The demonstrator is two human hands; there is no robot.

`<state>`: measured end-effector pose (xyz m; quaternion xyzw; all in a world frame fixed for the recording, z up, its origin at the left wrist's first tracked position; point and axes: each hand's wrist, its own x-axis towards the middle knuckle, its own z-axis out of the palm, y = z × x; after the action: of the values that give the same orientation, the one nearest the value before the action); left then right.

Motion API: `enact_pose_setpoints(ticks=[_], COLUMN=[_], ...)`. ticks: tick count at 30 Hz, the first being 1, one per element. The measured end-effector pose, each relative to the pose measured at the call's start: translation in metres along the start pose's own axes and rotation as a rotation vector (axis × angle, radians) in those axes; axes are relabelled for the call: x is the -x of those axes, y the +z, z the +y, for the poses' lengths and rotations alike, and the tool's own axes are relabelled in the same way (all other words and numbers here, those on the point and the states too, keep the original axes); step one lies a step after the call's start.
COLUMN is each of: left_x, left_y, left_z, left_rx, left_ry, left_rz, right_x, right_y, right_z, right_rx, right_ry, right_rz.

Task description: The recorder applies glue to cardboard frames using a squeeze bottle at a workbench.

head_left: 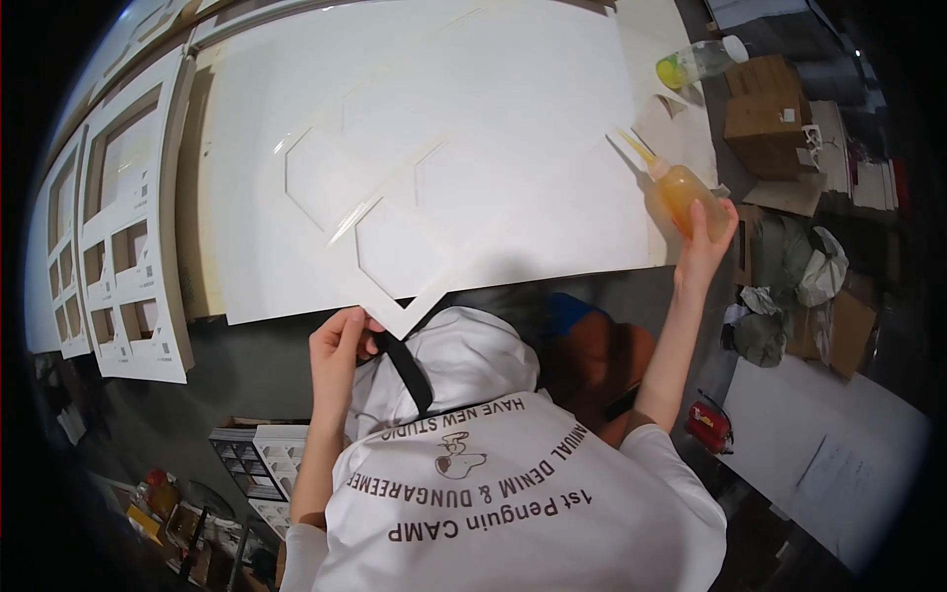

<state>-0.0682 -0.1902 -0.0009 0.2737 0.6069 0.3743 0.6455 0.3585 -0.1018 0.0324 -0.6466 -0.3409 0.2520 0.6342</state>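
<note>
My right hand is wrapped round a squeeze bottle of amber liquid at the right side of the table. Its long thin nozzle points up and to the left, over the white board. At the near edge, my left hand is closed, thumb and fingers pinching the side of a thin white angular frame. One corner of that frame sticks out past the board toward me. The rest lies on the board, where white blends into white. Farther up lie more pale frame outlines, their edges hard to make out.
White panels with rectangular cut-outs stand along the left. A clear plastic bottle lies at the far right corner. Cardboard boxes and crumpled bags are on the floor to the right. A red object lies by a white sheet.
</note>
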Motion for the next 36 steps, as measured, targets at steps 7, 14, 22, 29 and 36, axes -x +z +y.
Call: enact_pose_setpoints(ticks=[7, 14, 22, 29, 36], left_x=[-0.002, -0.003, -0.006, -0.007, -0.007], left_y=[0.003, 0.013, 0.013, 0.017, 0.015], left_z=[-0.005, -0.002, -0.009, -0.006, -0.005], left_rx=[0.024, 0.032, 0.049, 0.079, 0.072], left_ry=[-0.038, -0.066, -0.081, -0.054, -0.06], left_rz=[-0.019, -0.029, -0.071, -0.111, -0.122], right_x=[-0.011, 0.018, 0.081, 0.131, 0.171], right_y=[0.009, 0.01, 0.013, 0.025, 0.041], right_z=[0.005, 0.001, -0.011, -0.019, -0.025], right_rx=[0.166, 0.233, 0.225, 0.223, 0.101], right_ry=[-0.13, -0.085, -0.002, -0.008, 0.152], right_rz=[-0.02, -0.117, -0.266, -0.36, -0.531])
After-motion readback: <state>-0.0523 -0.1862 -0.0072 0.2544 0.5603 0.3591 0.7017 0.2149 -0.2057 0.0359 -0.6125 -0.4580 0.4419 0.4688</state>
